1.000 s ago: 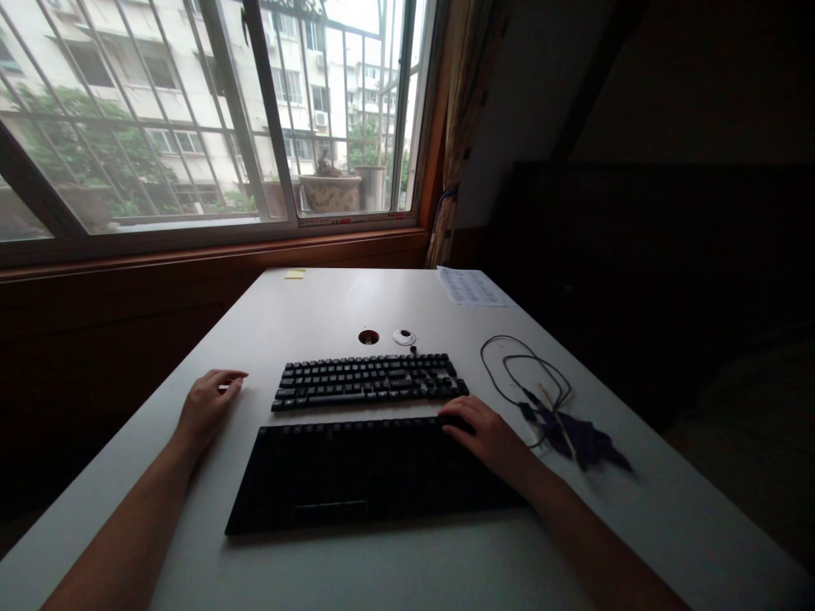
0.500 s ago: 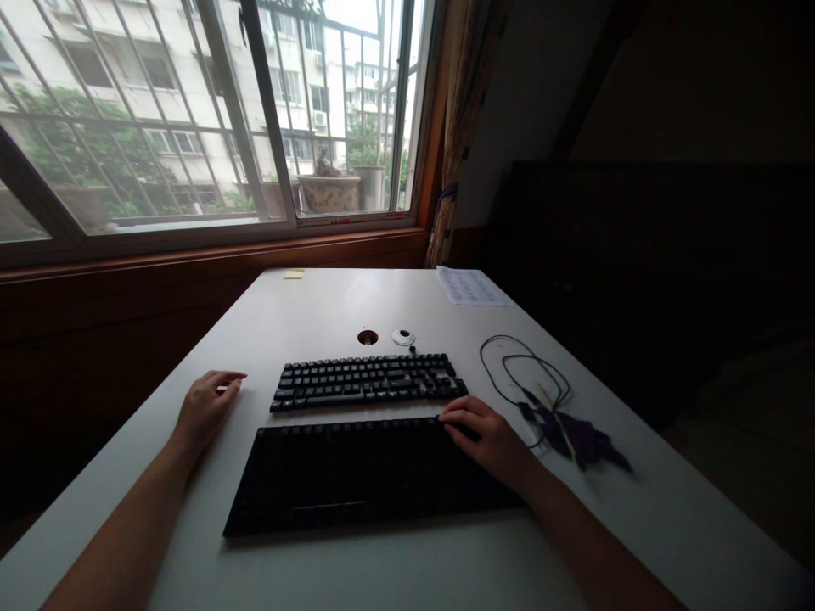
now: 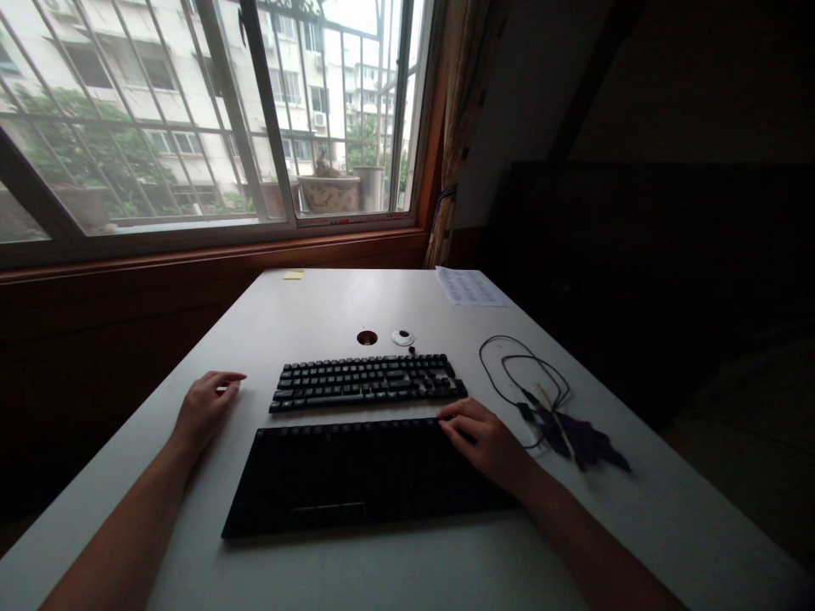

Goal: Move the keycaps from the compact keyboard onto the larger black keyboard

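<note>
A black keyboard [image 3: 362, 382] lies across the desk, with some keycaps off at its right part. In front of it is a wide glossy black panel [image 3: 362, 471], with a row of keycaps [image 3: 356, 426] along its far edge. My right hand [image 3: 480, 433] is over the panel's right far corner, thumb and fingertips pinched at the end of that row on what looks like a keycap, mostly hidden by the fingers. My left hand [image 3: 207, 407] rests on the desk left of the keyboard, fingers loosely stretched and apart from thumb, holding nothing.
Right of the keyboard lie a looped black cable [image 3: 509, 365], a dark purple cloth or glove [image 3: 589, 441] and a thin stick [image 3: 564, 433]. Behind the keyboard are a desk hole [image 3: 368, 338], its white cover [image 3: 402, 338] and a loose keycap [image 3: 412, 350]. Printed papers [image 3: 474, 287] lie far right.
My right hand's fingertips have shifted very slightly to the left at the panel's far edge. My left hand stays in place.
</note>
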The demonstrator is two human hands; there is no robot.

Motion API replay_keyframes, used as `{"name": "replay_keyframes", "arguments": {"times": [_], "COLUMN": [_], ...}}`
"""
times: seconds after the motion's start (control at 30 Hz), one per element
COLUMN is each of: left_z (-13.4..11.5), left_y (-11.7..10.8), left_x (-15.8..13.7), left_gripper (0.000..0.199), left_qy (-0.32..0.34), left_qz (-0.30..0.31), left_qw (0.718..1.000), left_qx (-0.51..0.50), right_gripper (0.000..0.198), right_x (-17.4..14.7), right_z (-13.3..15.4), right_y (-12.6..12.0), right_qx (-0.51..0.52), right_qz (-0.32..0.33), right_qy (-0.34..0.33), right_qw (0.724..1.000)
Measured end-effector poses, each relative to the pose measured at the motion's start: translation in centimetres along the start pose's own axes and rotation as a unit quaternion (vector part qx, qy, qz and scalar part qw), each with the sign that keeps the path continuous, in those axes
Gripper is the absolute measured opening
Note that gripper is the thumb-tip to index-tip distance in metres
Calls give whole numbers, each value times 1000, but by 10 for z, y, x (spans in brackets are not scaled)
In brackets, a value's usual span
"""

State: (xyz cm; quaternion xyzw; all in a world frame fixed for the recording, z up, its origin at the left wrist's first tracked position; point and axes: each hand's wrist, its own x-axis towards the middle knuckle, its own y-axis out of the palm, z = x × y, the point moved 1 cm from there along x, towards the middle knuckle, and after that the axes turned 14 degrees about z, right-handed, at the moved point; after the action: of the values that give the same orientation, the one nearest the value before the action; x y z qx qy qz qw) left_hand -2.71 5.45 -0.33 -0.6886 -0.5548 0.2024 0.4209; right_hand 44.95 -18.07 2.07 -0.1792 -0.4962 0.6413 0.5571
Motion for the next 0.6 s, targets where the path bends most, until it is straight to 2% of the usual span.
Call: {"name": "replay_keyframes", "arguments": {"times": [0.2, 0.6], "left_z": [-4, -4], "left_y": [-1, -1], "left_x": [-1, 0], "left_gripper": [39, 39], "left_qy": [-3, 1], "left_qz": [2, 2], "left_qw": [1000, 1000], "left_qx": [-4, -10], "right_gripper": [17, 15], "right_x": [-1, -2], "right_z": [1, 1], "right_y": [-1, 0], "right_qx": [-7, -56], "right_qz": [0, -60], "right_qy": [-11, 6], "right_qw": [1000, 997]}}
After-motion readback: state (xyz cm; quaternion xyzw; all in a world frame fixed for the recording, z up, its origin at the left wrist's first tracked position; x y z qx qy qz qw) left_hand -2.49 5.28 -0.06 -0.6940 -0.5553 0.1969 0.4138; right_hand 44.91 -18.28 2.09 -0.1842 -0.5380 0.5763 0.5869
